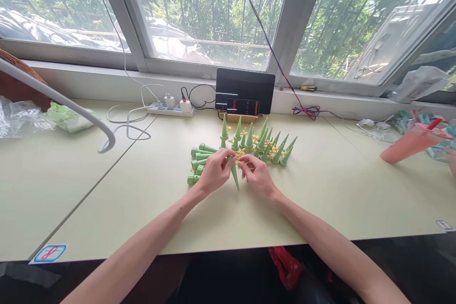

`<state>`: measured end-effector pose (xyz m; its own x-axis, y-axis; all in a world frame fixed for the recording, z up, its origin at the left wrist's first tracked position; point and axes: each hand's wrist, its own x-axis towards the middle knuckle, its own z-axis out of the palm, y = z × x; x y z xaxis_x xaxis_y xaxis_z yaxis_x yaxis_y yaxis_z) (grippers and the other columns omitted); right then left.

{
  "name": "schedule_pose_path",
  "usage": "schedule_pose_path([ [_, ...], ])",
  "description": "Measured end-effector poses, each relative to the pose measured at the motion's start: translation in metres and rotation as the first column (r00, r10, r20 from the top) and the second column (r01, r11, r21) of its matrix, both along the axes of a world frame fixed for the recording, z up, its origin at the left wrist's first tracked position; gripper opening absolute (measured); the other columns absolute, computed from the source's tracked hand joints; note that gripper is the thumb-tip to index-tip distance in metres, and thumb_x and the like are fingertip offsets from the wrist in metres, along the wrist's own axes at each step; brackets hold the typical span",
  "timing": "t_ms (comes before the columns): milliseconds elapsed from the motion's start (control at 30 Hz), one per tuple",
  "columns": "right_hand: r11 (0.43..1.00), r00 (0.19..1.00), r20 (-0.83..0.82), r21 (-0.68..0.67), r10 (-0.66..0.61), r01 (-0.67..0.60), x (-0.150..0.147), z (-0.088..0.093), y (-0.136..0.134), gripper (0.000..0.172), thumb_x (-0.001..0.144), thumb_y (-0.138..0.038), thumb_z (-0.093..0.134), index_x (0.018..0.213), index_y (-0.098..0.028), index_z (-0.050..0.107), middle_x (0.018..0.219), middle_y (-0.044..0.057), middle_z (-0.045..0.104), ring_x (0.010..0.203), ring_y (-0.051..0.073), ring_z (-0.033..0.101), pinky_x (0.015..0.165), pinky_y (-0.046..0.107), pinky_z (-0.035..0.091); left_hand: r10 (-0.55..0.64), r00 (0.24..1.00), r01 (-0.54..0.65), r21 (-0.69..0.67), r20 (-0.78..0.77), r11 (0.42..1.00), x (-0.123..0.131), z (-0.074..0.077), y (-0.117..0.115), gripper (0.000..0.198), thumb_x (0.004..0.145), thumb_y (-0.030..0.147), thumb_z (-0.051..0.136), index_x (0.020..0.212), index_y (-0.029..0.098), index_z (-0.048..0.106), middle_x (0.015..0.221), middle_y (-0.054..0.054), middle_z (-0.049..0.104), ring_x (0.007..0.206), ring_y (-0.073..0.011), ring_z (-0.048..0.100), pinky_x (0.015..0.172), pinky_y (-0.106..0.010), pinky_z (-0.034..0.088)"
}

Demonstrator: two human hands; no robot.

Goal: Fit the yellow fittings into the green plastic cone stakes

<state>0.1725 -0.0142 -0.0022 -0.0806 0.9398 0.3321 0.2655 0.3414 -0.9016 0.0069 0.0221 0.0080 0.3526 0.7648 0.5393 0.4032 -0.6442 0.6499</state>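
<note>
Working: left hand (218,170), fingers pinching green spike (235,179), tip pointing near; right hand (259,178), fingertips at yellow piece (238,163), grip unclear. Advised: spike steady, light touch.

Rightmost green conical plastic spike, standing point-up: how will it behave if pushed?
The green spike probably tips easily, being tall for its narrow footprint. Likely stiff: its taper looks straight. Once down, its round shape may roll.
</note>
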Motion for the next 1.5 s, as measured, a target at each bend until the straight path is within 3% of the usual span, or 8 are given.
schedule_pose_path([
  [467,0.999,1.0,0.009,-0.042,0.009,-0.009,0.0004,-0.0011,0.0003,0.028,0.092,-0.044,0.052,0.091,-0.018,0.063,0.073,0.001,0.06,0.052,0.012,0.057,0.051,0.025,0.046,-0.023,0.999,0.025,0.036,-0.041,0.999,-0.0003,-0.0019,0.0002,0.006,0.091,0.018,0.052,0.091,0.019,0.058,0.084,-0.001,0.06,0.055,-0.0085,0.045,0.055,-0.024,0.04],
  [800,0.998,0.99,0.136,-0.053,-0.022,0.03,0.0006,-0.0016,0.0007,0.046,0.094,-0.055,0.043,0.068,-0.02,0.056,0.05,-0.002,0.051,0.046,0.013,0.049,0.05,0.026,0.04,-0.028,0.997,0.034,0.091,-0.068,0.995,0.0006,0.002,-0.0029,0.007,0.092,0.018,0.051,0.09,0.019,0.058,0.082,-0.001,0.06,0.052,-0.0084,0.043,0.054,-0.024,0.04],
  [1100,0.997,0.99,0.142,-0.079,0.012,-0.001,0.0,-0.0012,-0.0002,0.045,0.094,-0.054,0.042,0.069,-0.02,0.054,0.05,-0.003,0.048,0.045,0.012,0.045,0.049,0.025,0.039,-0.023,0.998,0.028,0.082,-0.053,0.996,0.0002,-0.0004,-0.0017,0.007,0.092,0.018,0.052,0.091,0.019,0.059,0.084,-0.001,0.06,0.054,-0.0087,0.045,0.054,-0.024,0.04],
  [1333,0.999,0.998,0.062,-0.033,-0.017,0.019,-0.0018,0.0018,-0.0031,0.03,0.09,-0.049,0.054,0.092,-0.019,0.057,0.068,-0.001,0.057,0.053,0.013,0.053,0.051,0.025,0.043,-0.012,0.999,0.014,0.048,-0.037,0.999,-0.0004,0.0001,-0.0009,0.008,0.092,0.021,0.051,0.092,0.02,0.058,0.084,-0.001,0.059,0.055,-0.0096,0.046,0.055,-0.025,0.041],
  [1500,0.999,0.999,0.028,-0.036,0.019,-0.018,-0.0014,-0.0007,-0.002,0.025,0.091,-0.044,0.053,0.088,-0.02,0.056,0.068,-0.001,0.057,0.052,0.013,0.054,0.052,0.026,0.045,-0.021,0.999,0.023,0.053,-0.045,0.998,0.0001,-0.0001,-0.0012,0.007,0.092,0.02,0.051,0.092,0.02,0.058,0.083,-0.001,0.059,0.055,-0.0094,0.045,0.054,-0.024,0.041],
])
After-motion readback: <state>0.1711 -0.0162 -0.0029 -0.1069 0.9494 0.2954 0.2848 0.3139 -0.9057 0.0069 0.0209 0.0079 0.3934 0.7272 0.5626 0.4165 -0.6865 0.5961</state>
